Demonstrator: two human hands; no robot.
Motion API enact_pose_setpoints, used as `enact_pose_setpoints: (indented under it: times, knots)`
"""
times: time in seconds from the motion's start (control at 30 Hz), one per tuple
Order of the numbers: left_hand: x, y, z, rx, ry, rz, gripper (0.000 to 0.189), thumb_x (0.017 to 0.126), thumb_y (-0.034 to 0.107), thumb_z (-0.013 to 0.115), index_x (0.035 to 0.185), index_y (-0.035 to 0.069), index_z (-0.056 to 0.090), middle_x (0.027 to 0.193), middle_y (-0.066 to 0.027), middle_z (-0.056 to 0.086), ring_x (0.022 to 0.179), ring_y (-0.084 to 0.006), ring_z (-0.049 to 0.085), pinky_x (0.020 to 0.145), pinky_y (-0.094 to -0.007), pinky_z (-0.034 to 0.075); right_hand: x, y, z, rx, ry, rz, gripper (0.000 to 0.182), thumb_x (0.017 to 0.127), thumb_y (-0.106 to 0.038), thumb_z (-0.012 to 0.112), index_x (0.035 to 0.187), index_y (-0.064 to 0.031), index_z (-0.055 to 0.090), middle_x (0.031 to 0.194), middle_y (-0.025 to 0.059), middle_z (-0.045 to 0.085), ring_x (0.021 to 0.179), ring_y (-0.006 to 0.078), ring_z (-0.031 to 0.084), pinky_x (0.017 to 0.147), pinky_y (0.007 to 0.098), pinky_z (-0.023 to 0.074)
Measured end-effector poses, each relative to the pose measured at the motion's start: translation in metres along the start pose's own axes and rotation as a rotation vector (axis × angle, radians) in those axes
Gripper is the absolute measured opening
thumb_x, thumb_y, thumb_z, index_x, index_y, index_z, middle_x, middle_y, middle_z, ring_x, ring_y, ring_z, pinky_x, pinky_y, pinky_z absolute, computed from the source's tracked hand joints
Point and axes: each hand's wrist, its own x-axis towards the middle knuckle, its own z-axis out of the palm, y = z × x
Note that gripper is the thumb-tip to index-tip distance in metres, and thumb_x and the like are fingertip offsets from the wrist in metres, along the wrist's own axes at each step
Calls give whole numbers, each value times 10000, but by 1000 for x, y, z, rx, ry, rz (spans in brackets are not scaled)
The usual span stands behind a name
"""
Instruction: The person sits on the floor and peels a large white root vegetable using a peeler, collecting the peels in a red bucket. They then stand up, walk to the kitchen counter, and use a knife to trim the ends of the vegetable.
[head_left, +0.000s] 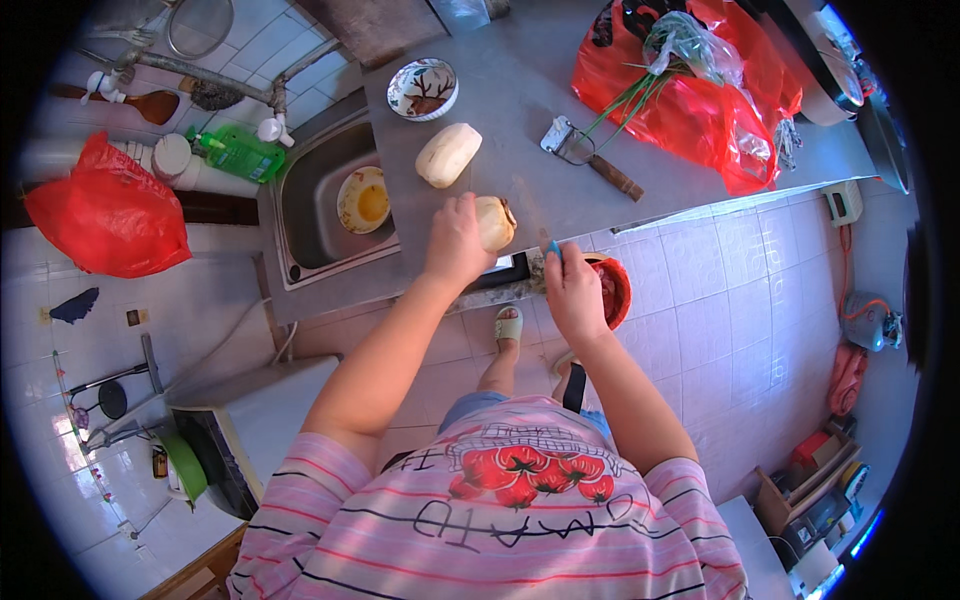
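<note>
My left hand (459, 241) grips a pale peeled root vegetable piece (495, 223), perhaps lotus root, near the counter's front edge; its right end is brownish. In my right hand (574, 289) is a small knife with a blue handle (553, 249), its blade pointing up and left, apart from the vegetable. A second pale peeled piece (448, 155) lies on the grey counter (517, 161) beyond my left hand. Behind it stands a bowl with a deer pattern (423, 90). A wooden-handled peeler or grater (592, 157) lies to the right.
Left of the counter section, a steel sink (319, 187) holds a patterned bowl (363, 201) with yellowish contents. Red plastic bags (690, 112) with green stalks lie at the back right. A red bin (616, 292) stands on the floor below my right hand. A green bottle (240, 154) is behind the sink.
</note>
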Motion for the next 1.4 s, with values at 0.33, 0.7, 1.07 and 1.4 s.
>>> enact_pose_setpoints:
  times: [0.33, 0.7, 1.07, 1.4]
  knots:
    - [2, 5, -4, 28, -40, -51, 716, 534, 93, 790, 1165, -28, 474, 1074, -206, 552, 1011, -396, 547, 881, -440, 463, 0, -14, 12, -326, -172, -86, 237, 963, -203, 496, 872, -3, 409, 704, 232, 602, 638, 417, 612, 547, 482, 494]
    - [0, 11, -4, 36, 4, -13, 631, 561, 63, 764, 1118, -16, 479, 1031, -212, 549, 971, -399, 543, 852, -448, 462, 4, -40, 7, -668, -328, -40, 131, 823, -45, 555, 874, -14, 438, 763, 178, 662, 659, 285, 694, 556, 343, 562]
    - [1, 20, -4, 165, 25, 34, 538, 554, 90, 788, 986, 36, 472, 971, -134, 523, 921, -293, 519, 809, -377, 413, 29, -61, -2, -652, -458, -29, 177, 804, -50, 589, 907, 54, 490, 762, 198, 663, 728, 322, 700, 584, 365, 567]
    - [2, 10, 7, 254, 32, 119, 530, 572, 12, 715, 1041, 25, 469, 973, -162, 518, 893, -337, 511, 792, -406, 406, 30, -54, 4, -629, -559, 165, 237, 827, -66, 595, 998, 65, 498, 863, 232, 673, 827, 326, 703, 689, 401, 572]
